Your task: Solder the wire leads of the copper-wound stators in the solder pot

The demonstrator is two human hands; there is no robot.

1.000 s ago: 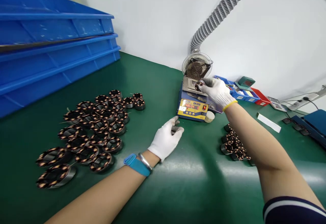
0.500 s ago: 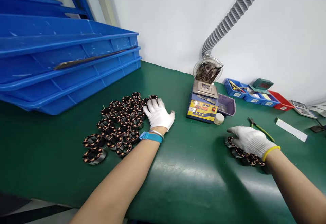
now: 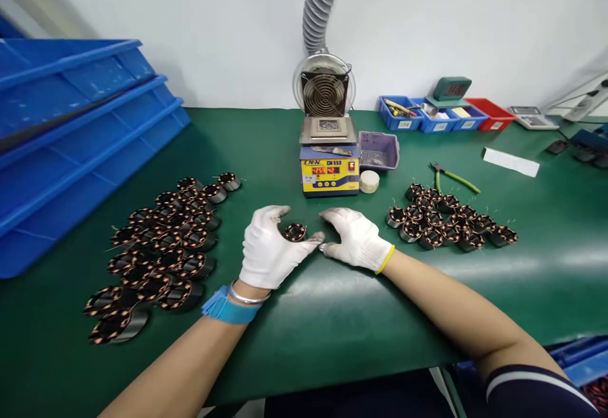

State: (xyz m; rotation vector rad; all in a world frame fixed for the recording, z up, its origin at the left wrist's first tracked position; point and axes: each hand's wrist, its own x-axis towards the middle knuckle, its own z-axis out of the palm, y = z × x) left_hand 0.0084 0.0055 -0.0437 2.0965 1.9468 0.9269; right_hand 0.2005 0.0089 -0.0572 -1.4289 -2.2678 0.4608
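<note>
The copper-wound ring [image 3: 295,232] nearest your fingers sits around the middle of the table [image 3: 256,152], inside the curve of your white-gloved left hand [image 3: 270,248]. Your thumb and fingers stand apart around it; I cannot tell whether they grip it. Your right hand [image 3: 355,239], gloved too, is just to the right, its thumb and fingers wide apart and pointing left toward the ring.

Just beyond your 2 hands stands the blue-and-yellow heating unit [image 3: 330,170] with red digits, a round pale pot [image 3: 369,182] at its right front and a purple tray [image 3: 379,150] behind that. A fan [image 3: 325,94] is at the unit's far side, under a grey ribbed duct [image 3: 322,9].

To your right lies a cluster of similar rings [image 3: 433,218], with green-handled pliers [image 3: 456,178] behind it. At the far right, 3 blue bins [image 3: 401,121] and 1 red bin [image 3: 491,115] stand in a row. To your left is a larger group of rings [image 3: 171,240], and beyond it, stacked blue crates [image 3: 95,145].
</note>
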